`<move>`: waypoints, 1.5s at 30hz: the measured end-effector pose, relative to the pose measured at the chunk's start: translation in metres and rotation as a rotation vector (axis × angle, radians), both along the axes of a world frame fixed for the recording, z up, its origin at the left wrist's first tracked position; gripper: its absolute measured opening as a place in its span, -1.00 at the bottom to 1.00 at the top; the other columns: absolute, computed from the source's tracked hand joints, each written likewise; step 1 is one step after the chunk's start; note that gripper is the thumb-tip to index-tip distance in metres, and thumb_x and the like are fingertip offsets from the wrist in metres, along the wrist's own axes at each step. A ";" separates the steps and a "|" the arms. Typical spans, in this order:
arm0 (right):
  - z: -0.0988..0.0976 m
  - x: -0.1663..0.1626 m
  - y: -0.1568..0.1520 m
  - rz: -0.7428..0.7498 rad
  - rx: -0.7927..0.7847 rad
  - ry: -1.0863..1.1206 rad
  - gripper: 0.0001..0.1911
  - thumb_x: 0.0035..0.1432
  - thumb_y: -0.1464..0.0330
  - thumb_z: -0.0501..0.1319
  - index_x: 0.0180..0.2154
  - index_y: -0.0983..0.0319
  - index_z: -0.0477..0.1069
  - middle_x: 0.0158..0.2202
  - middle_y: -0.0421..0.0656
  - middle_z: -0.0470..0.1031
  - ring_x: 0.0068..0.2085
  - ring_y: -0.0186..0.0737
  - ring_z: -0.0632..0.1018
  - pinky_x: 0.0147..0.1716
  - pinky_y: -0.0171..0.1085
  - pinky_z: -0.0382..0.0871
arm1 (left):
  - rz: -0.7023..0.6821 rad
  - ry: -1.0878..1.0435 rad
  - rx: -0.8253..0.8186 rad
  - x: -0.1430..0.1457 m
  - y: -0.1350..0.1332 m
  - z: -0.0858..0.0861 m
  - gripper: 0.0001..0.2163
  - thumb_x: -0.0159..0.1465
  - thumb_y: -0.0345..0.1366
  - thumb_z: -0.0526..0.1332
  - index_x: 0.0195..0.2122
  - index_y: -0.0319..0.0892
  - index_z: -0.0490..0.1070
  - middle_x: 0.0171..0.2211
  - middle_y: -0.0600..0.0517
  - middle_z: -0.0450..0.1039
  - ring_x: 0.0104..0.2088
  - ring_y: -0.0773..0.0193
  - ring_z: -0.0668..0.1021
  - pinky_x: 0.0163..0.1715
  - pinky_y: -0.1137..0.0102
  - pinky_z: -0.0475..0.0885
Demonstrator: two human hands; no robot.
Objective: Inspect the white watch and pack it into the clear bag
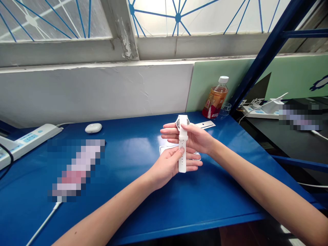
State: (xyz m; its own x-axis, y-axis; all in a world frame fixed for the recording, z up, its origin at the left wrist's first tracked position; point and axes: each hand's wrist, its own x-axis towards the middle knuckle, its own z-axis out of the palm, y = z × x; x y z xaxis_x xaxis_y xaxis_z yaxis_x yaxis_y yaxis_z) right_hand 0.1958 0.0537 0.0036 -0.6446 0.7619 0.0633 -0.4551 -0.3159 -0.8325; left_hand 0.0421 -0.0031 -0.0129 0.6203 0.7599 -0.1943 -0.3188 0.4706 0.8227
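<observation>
A white wristwatch (182, 136) is held up between both hands above the blue table (123, 205). My left hand (170, 160) pinches the lower, holed end of its strap, thumb on top and fingers stretched out behind it. My right hand (196, 135) grips the upper part near the watch case, its thumb across the strap and its other fingers extended behind to the left. Under the hands lies a flat white object (164, 148), mostly hidden, so I cannot tell its kind. Just beyond the right hand is a white card (208, 125).
A plastic drink bottle (215, 99) stands at the back right against the wall. On the left are a white earbud case (93, 128), a blurred-out device (79, 167) with a white cable, and a power strip (30, 140). A blue metal post (269, 51) rises at the right.
</observation>
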 end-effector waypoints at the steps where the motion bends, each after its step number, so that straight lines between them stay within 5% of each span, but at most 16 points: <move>1: 0.001 0.000 0.000 0.014 -0.005 0.002 -0.61 0.35 0.22 0.08 0.04 0.33 0.45 0.11 0.06 0.52 0.13 -0.09 0.53 0.21 -0.10 0.30 | 0.002 -0.002 -0.006 0.000 0.000 0.000 -0.68 0.37 -0.16 0.23 -0.10 -0.39 0.49 -0.12 -0.33 0.59 -0.11 -0.05 0.65 -0.05 0.13 0.50; 16: 0.008 0.010 0.005 0.063 0.049 -0.059 -0.60 0.41 0.22 -0.01 0.06 0.31 0.41 0.11 0.06 0.51 0.05 -0.09 0.57 0.08 -0.10 0.40 | -0.034 0.014 -0.038 0.000 0.000 0.005 -0.72 0.45 -0.28 0.11 -0.06 -0.44 0.46 -0.07 -0.39 0.56 -0.10 -0.02 0.66 -0.05 0.17 0.52; 26: 0.007 0.009 0.011 -0.133 -0.072 0.087 -0.49 0.35 0.18 -0.12 -0.04 0.30 0.50 -0.36 -0.13 0.52 -0.40 -0.25 0.48 -0.26 -0.21 0.45 | 0.122 0.068 -0.185 -0.008 0.013 0.016 -0.69 0.46 -0.29 0.08 -0.15 -0.45 0.53 -0.26 -0.26 0.63 -0.31 0.19 0.68 -0.18 0.36 0.56; 31: 0.002 0.010 0.018 -0.336 -0.070 0.136 -0.80 0.23 0.20 0.20 -0.23 0.17 0.49 -0.43 -0.26 0.49 -0.29 -0.30 0.57 -0.14 -0.27 0.48 | 0.149 -0.212 -0.290 -0.015 0.014 0.022 -0.55 0.44 -0.16 0.03 0.12 -0.49 0.39 0.08 -0.37 0.47 0.09 -0.09 0.55 0.13 0.16 0.41; 34: 0.001 0.010 0.019 -0.443 0.009 0.109 -0.77 0.10 0.17 0.39 -0.33 0.15 0.45 -0.46 -0.31 0.53 -0.25 -0.30 0.62 -0.10 -0.29 0.49 | 0.197 -0.321 -0.309 -0.015 0.012 0.024 -0.47 0.41 -0.17 0.09 0.23 -0.54 0.22 0.17 -0.41 0.37 0.20 -0.14 0.44 0.23 0.11 0.30; 40: 0.004 0.009 0.007 -0.549 0.251 -0.020 -0.73 0.18 0.09 0.32 -0.27 0.15 0.49 -0.29 -0.20 0.68 -0.18 -0.25 0.66 -0.05 -0.22 0.49 | 0.239 -0.477 -0.341 -0.018 0.015 0.025 -0.39 0.38 -0.07 0.11 0.26 -0.53 0.14 0.09 -0.33 0.45 0.23 0.00 0.41 0.24 0.24 0.31; 45: 0.001 0.002 -0.006 -0.650 0.379 -0.097 -0.73 0.19 0.07 0.30 -0.25 0.13 0.51 -0.22 -0.18 0.68 -0.02 -0.14 0.63 0.09 -0.09 0.41 | 0.181 -0.377 -0.222 -0.015 0.013 0.018 -0.57 0.31 -0.14 0.24 0.05 -0.41 0.37 0.07 -0.29 0.46 0.27 -0.06 0.36 0.28 0.19 0.24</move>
State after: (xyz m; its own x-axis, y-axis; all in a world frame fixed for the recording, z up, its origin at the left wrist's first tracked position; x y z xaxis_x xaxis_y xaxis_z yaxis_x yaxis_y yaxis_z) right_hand 0.1980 0.0480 0.0045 -0.0889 0.9277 0.3627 -0.3709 0.3071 -0.8764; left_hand 0.0268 0.0101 0.0052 0.5401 0.8279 -0.1509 -0.6694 0.5314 0.5192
